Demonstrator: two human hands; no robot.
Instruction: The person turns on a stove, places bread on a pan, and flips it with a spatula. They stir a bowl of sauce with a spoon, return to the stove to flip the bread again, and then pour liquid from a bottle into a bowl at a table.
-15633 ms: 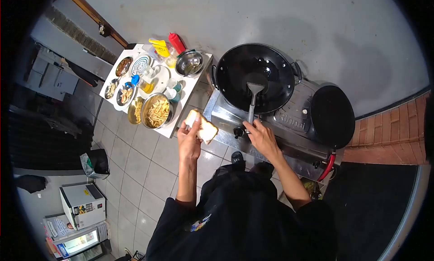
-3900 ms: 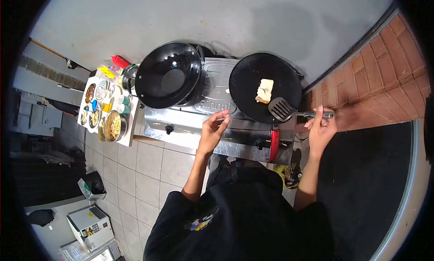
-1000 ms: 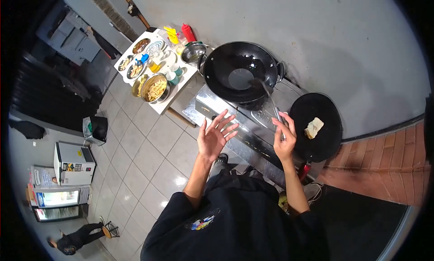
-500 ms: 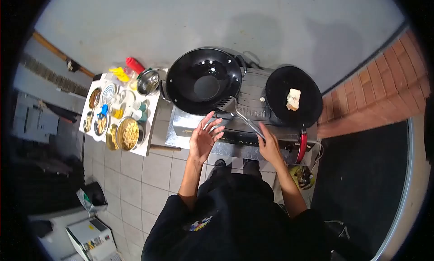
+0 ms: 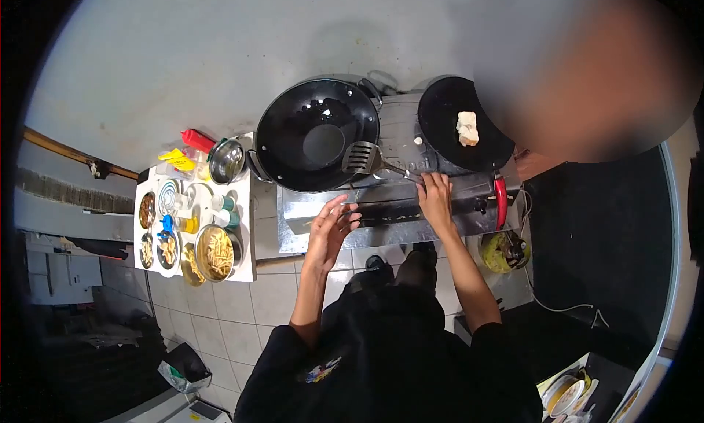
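My right hand (image 5: 437, 203) is closed on the handle of a metal slotted spatula (image 5: 364, 157), whose head points left over the near right rim of a large black wok (image 5: 323, 144). Liquid shines inside the wok. My left hand (image 5: 328, 231) hovers below the wok, in front of the stove (image 5: 334, 221). It holds nothing, and its fingers are apart and slightly bent. To the right, a pale, browned block of food (image 5: 467, 128) lies in a flat black pan (image 5: 440, 115) with a red handle (image 5: 501, 203).
A white side table (image 5: 244, 258) at left bears a steel bowl (image 5: 227, 161), a red bottle (image 5: 198, 140), a pot of cut strips (image 5: 218, 254) and several small plates. A yellowish container (image 5: 506, 252) stands low at right. A blurred patch covers the upper right.
The spatula has turned flatter, its slotted head now at the wok's right rim. My right hand has moved up slightly, and my left hand's fingers have curled more. The view has shifted.
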